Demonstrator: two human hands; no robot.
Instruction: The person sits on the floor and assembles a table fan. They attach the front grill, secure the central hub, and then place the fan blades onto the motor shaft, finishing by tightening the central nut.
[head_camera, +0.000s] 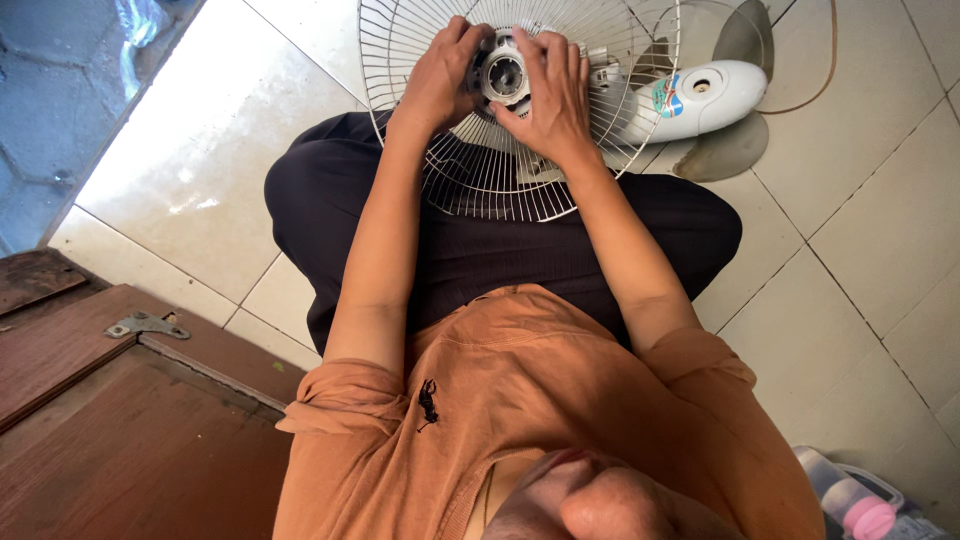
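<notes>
Over my lap, at the top of the view, both my hands work at the middle of a round white wire fan guard (500, 170). My left hand (440, 80) is curled, fingers bent over the left side of the grey round motor hub (503, 75) at the guard's centre, gripping it. My right hand (555, 95) wraps the hub's right side, fingers arched over the top and the thumb pressing in from below. Neither hand is flat or loose; both are closed around the hub.

The guard stands tilted against my knees, its thin spokes fanning out from the hub to the outer ring, the lower rim resting on my black trousers (480, 250). Behind the wires lies the white plastic fan body (700, 100) on the pale tiled floor (860, 250), with a translucent grey fan blade (725, 150) just beside it. A brown wooden door (120, 420) lies at lower left.
</notes>
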